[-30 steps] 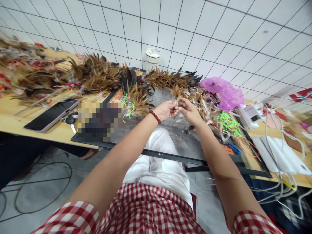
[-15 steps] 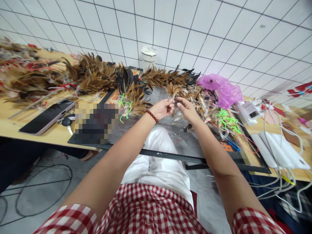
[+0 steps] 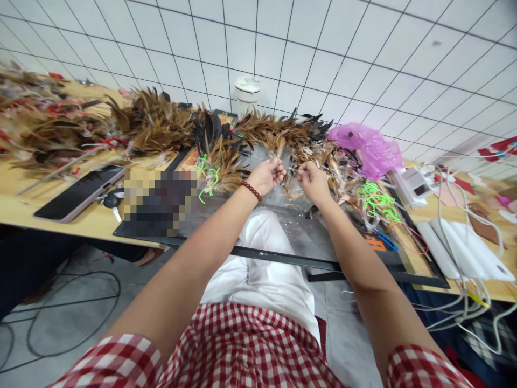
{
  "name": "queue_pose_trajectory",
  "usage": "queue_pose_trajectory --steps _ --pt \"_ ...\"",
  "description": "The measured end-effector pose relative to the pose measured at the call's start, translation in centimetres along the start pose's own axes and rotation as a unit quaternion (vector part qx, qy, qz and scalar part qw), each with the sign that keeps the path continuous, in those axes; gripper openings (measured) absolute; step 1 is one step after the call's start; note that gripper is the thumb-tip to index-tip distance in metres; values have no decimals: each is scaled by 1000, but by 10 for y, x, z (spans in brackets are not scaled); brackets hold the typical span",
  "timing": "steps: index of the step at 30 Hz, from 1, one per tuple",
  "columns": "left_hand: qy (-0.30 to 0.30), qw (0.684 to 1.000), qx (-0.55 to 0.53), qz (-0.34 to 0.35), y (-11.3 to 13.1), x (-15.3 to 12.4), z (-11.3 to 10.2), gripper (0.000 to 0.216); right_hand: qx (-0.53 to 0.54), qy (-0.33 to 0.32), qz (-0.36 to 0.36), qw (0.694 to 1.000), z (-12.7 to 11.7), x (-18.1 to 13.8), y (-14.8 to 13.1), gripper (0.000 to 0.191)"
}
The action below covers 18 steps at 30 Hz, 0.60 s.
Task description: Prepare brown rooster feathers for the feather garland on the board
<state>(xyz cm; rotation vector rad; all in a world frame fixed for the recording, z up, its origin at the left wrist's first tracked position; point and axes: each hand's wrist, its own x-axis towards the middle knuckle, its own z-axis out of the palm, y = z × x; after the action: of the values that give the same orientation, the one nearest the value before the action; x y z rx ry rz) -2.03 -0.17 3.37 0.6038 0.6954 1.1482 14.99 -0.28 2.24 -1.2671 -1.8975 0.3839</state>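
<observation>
some feathers [image 3: 276, 147] in left hand [image 3: 267, 177]

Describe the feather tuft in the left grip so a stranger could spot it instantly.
Below the white tiled wall runs a row of brown feathers. In front is the left grip, with red beads at its wrist. The small light-brown tuft is pinched there, unlike its neighbours massed behind.

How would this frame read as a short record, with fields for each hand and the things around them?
Left hand: pinches a brown feather tuft
Right hand: curled, apart from the left; any held item unclear
Beyond hands: feather row, white lidded cup
Left side: phone, keys
Right side: purple bag, green cords
</observation>
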Motion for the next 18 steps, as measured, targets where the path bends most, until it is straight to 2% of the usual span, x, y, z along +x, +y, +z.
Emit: queue_pose_trajectory --steps 2,4,8,12,18 --pt "54 997 63 6 0 0 2 15 -108 0 -57 993 -3 -2 -4 13" --pt "77 989 129 4 -2 -2 5 17 -194 -12 -103 976 -5 -4 -8 16" --pt "49 975 217 -5 -7 -7 11 17 -302 -40 -155 940 -4 -7 -11 20" --pt "24 965 260 -10 -10 -8 12 20 -331 -46 -170 927 -4 -7 -9 22" --pt "48 968 244 26 -9 -3 11 24 -328 -52 -178 926 -5 -7 -9 27"
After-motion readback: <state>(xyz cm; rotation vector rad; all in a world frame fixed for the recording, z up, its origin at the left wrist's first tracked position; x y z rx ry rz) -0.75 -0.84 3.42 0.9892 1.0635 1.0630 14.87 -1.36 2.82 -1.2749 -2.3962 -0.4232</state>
